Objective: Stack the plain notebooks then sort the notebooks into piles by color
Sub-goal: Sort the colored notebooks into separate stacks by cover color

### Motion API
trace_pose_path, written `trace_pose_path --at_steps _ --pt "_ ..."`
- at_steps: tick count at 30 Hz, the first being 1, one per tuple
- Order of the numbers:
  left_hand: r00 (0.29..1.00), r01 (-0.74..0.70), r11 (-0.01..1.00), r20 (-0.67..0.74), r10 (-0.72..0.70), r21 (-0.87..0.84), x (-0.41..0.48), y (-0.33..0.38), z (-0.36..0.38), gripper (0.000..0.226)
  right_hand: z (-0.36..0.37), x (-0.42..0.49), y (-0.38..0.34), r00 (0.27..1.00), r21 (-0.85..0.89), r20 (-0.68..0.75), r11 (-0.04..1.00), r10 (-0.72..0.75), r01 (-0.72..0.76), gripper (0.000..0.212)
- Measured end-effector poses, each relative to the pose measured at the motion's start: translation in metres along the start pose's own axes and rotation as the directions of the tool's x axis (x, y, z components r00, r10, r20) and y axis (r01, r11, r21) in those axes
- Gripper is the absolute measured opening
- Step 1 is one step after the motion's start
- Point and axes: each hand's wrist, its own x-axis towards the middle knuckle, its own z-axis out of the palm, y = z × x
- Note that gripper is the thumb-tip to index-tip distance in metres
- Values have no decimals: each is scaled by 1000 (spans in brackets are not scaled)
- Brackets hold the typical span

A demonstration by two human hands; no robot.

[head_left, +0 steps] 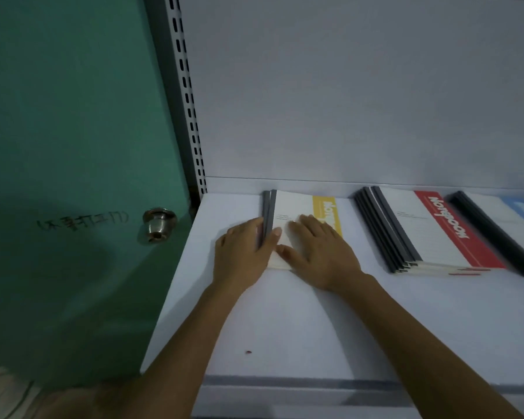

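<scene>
Yellow-banded notebooks (pixel 297 207) lie in a small pile near the middle of the white shelf (pixel 285 328), and both hands are on them. Nearest, at 6 o'clock, a tiny red speck (pixel 248 352) sits on the shelf between the forearms. Beyond it the left hand (pixel 244 249) presses straight fingers against the grey spines on the pile's 9 o'clock side, thumb over the top cover. The right hand (pixel 318 252) rests flat and spread on that cover. Neither grips anything. Two grey spines show, so I count two books here. At 3 o'clock a red-banded pile (pixel 454 234) fans out, showing about five dark spines. Further toward 3 o'clock a blue-banded pile (pixel 496 219) is cut by the frame, so its count cannot be told. The books look thin, light and bendy, with smooth covers likely to slide on one another. I would square them by pushing on the spine and the long edge, and lift by pinching the stiffer spine side. At 9 o'clock stands a green door (pixel 73 131) with a metal knob (pixel 159 225).
</scene>
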Motion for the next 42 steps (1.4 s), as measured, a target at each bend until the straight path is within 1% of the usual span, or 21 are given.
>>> trace_pose_path --at_steps 1,2,4,6,8,11,14,17,19,22,24,27,29,30,31,32,33,35,36,40,42 --pt "1000 14 998 -23 -15 -59 0 0 -1 49 -1 -7 -4 999 -21 26 999 31 -30 95" --pt "999 25 997 -42 -29 -78 1 0 -1 45 -2 -16 -8 998 -46 34 997 58 -56 94" --pt "998 34 999 -52 -36 -43 4 0 2 40 -3 -38 -17 996 -73 14 993 91 -89 91" --pt "997 62 997 31 -64 45 6 -1 6 45 -6 -63 -28 991 -62 32 990 129 -127 87" --pt "988 69 985 125 -89 156 7 0 7 54 -11 -87 -37 981 -55 92 984 172 -167 89" --pt "980 39 966 178 -87 255 5 2 6 67 -19 -119 -53 964 -88 168 977 208 -196 112" --pt "968 38 966 231 -99 255 6 4 3 69 -26 -145 -69 939 -115 238 967 249 -227 133" --pt "958 37 975 269 -96 218 4 2 -4 65 -24 -161 -79 920 -177 266 953 287 -247 139" --pt "960 35 980 265 -87 195 -1 -1 -9 63 -21 -169 -82 928 -227 214 940 304 -255 136" --pt "973 82 991 208 -103 105 -13 -13 -22 55 -17 -180 -82 944 -197 133 941 303 -274 129" --pt "984 125 992 130 -121 -21 -27 -23 -33 43 -17 -188 -83 950 -172 96 945 296 -277 127" --pt "990 133 954 81 -115 -268 -61 -26 -49 38 -18 -198 -90 961 -102 44 958 275 -269 124" --pt "995 93 918 17 -94 -385 -84 -21 -56 37 -18 -202 -94 968 10 -57 970 243 -243 113" --pt "995 69 908 -32 -91 -414 -94 -16 -59 36 -17 -204 -94 964 74 -162 976 213 -204 97" --pt "992 51 898 -82 -96 -438 -101 -12 -62 35 -17 -207 -93 938 117 -296 981 182 -153 74" --pt "986 41 881 -124 -112 -471 -109 -8 -63 31 -16 -211 -91 894 122 -428 988 136 -92 53" --pt "978 28 868 -166 -127 -495 -116 -4 -63 25 -16 -215 -89 841 109 -531 993 101 -50 43" --pt "961 3 860 -236 -143 -510 -128 5 -61 18 -23 -222 -83 761 113 -644 993 83 -12 35" --pt "955 7 858 -250 -157 -513 -132 11 -59 19 -27 -225 -78 738 130 -668 991 97 -12 34" --pt "952 53 859 -235 -198 -509 -121 38 -42 24 -44 -237 -58 703 215 -696 977 146 10 34" --pt "945 123 840 -197 -262 -529 -107 47 -32 27 -49 -238 -53 701 241 -698 970 144 40 34"
